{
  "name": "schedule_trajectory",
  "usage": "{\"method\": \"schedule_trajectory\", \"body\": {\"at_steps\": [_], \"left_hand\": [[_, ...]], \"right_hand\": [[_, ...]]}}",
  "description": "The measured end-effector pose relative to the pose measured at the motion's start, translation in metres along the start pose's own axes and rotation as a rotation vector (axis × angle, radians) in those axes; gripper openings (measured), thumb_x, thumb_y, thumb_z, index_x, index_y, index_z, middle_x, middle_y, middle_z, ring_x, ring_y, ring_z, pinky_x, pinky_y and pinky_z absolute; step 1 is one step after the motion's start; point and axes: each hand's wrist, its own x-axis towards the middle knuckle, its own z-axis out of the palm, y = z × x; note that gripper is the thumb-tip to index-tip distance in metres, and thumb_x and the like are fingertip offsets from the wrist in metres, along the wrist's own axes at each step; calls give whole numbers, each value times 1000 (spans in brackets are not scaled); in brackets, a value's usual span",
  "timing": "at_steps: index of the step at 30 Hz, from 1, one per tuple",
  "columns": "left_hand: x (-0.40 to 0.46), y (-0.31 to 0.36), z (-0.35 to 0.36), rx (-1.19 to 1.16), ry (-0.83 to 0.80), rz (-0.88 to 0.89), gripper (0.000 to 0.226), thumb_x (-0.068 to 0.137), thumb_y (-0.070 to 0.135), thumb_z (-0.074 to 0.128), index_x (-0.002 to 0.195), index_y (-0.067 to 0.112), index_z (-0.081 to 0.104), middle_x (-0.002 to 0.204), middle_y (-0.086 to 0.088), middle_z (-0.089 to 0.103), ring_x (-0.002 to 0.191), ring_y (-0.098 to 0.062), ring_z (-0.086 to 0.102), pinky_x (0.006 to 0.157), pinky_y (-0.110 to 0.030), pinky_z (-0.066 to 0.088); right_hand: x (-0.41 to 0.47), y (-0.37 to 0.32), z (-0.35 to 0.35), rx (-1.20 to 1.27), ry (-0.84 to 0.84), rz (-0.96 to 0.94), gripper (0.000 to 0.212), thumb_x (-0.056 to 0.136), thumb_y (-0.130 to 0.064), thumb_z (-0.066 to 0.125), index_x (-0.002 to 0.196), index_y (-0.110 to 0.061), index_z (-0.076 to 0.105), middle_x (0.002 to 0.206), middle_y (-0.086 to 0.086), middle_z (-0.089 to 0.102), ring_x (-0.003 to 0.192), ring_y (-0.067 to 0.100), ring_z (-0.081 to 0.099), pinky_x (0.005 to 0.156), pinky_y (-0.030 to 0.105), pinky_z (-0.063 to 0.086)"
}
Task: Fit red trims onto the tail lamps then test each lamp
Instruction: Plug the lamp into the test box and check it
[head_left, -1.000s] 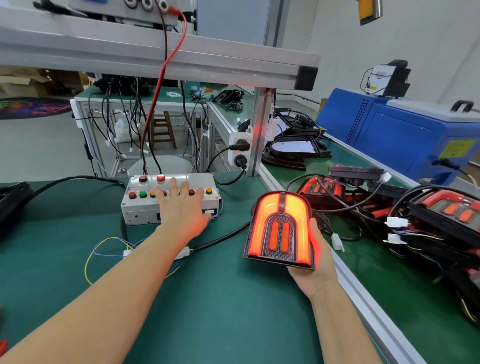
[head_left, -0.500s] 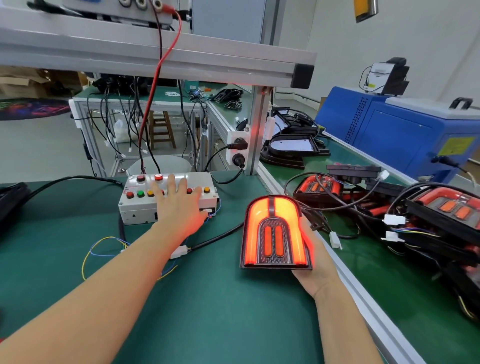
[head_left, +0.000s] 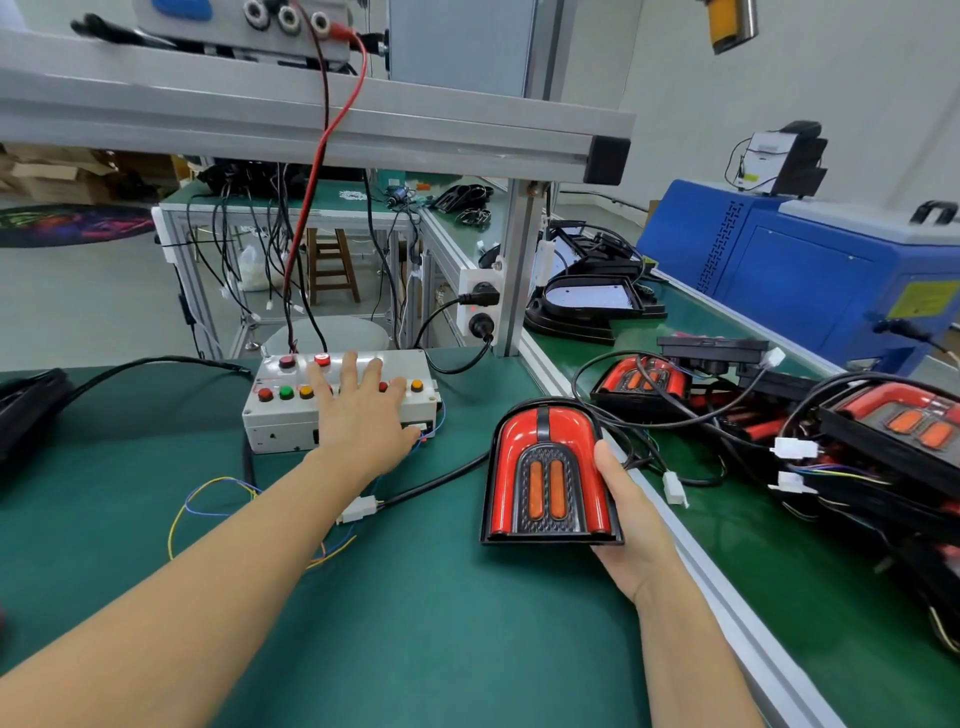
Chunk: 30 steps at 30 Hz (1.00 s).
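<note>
No legible text, brand or number anywhere. Yellow label on the blue machine at three o'clock: print too small to make out. Pale sticker on the black-and-white device at two o'clock: blurred, unreadable. Faint markings by the coloured buttons on the white test box at ten o'clock: cannot be read. Blue badge on the grey unit atop the aluminium rail at eleven o'clock: cut off by the frame edge, nothing legible.
</note>
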Motion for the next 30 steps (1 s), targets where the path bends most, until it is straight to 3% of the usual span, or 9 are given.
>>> {"method": "schedule_trajectory", "body": {"at_steps": [7,10,12,15,19,22,25,28,30], "left_hand": [[-8,-7,-18,-163,81,-38,71,91,51,46,149,20,20,159,-1,11,146,-27,-2,111,-62,-3],[-24,-19,-26,-370,228,-28,56,94,38,49,145,20,33,155,-1,24,144,-24,12,114,-52,0],[-42,-27,-27,-547,329,-6,45,93,24,55,136,14,48,147,-5,39,137,-26,30,114,-44,11],[-73,-35,-18,-737,349,-9,35,90,9,59,125,8,61,135,-6,53,124,-28,46,107,-38,29],[-107,-41,6,-700,299,7,32,88,7,63,119,11,65,126,-1,60,117,-26,50,105,-34,27],[-119,-43,21,-636,238,-34,32,89,12,63,121,15,65,126,4,59,122,-20,48,112,-38,15],[-122,-40,30,-554,176,-77,32,94,20,56,126,19,60,129,8,56,128,-17,43,115,-44,6],[-121,-40,35,-505,161,-87,32,95,24,54,126,19,60,126,8,59,128,-16,44,115,-48,6],[-121,-40,38,-490,169,-80,29,95,24,54,123,20,62,122,7,61,126,-17,45,115,-48,7]], "right_hand": [[1,-2,-1,-19,16,0,42,88,-57,47,105,-30,74,109,4,74,98,19,71,74,34,53],[1,-3,0,-7,4,-8,35,93,-54,43,91,-43,76,107,2,74,97,18,71,75,34,53],[4,-3,1,9,33,0,33,91,-54,47,88,-41,77,105,3,75,95,19,72,75,36,52],[7,-2,0,19,81,8,32,91,-53,51,85,-37,79,103,4,75,92,19,73,75,37,51],[9,0,-1,13,117,14,35,91,-52,52,83,-33,80,100,5,76,87,19,74,74,37,51],[8,-1,-1,-36,117,19,34,92,-52,52,85,-33,79,100,4,76,88,19,73,76,38,51],[7,-5,-1,-146,165,19,34,93,-48,53,92,-25,78,97,3,76,83,18,74,74,38,50],[5,-7,-3,-289,258,-36,28,94,-42,56,99,-19,73,92,2,77,83,21,73,80,38,53],[2,-9,-4,-390,323,-97,24,94,-38,58,103,-20,71,92,-3,76,85,14,70,80,31,52]]}}
